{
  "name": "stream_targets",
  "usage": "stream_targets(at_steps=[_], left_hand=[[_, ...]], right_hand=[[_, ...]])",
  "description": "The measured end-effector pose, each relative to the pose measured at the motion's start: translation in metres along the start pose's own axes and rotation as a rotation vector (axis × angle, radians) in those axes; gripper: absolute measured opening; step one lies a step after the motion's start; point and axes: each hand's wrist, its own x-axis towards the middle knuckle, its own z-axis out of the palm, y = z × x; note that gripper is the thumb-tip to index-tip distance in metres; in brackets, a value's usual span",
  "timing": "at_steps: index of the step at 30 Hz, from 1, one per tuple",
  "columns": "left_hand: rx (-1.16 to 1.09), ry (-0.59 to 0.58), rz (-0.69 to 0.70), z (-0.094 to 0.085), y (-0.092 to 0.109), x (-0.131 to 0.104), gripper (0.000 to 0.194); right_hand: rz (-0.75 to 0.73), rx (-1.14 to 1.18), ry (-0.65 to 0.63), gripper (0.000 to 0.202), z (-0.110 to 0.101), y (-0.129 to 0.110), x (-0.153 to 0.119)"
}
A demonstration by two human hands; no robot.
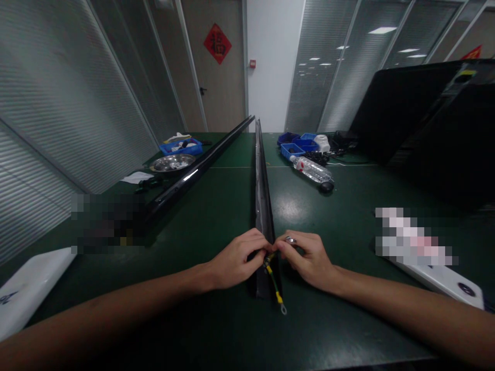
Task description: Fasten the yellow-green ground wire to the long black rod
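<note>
Nearest to me, a short green-and-yellow wire (pixel 275 286) lies on the dark green table (pixel 216 216), its ring terminal (pixel 283 308) resting just off the near end of a long black rail (pixel 263 206). The wire runs up the rail's near end to the spot where my hands meet. My left hand (pixel 235 259) sits against the rail's left side, fingers curled and pressed together at the tips, pinching at the rail's edge where the wire's upper end is. My right hand (pixel 307 257) sits against the rail's right side, its fingers also bunched and pinching there, with a small shiny metal piece (pixel 291 239) on top of them; I cannot tell exactly what it is. The rail stretches straight away from me down the middle of the table. A second black rail (pixel 201 165) lies angled to the left of it. Further off on the left are a metal bowl (pixel 172 162) and a blue tray (pixel 181 147); on the right, a clear plastic bottle (pixel 311 170) lies on its side near blue bins (pixel 296 144)
</note>
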Motion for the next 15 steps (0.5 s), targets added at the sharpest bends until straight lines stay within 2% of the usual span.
stream_targets(at_steps=[10,15], left_hand=[[0.015,-0.019,-0.006,-0.0014,0.0012,0.0002,0.017],[0.015,-0.015,-0.014,-0.0018,0.0019,0.0008,0.018]], right_hand=[[-0.02,0.074,-0.065,0.027,-0.0012,-0.0005,0.0018],[-0.031,0.024,-0.034,0.027,-0.0017,-0.0013,0.0015]])
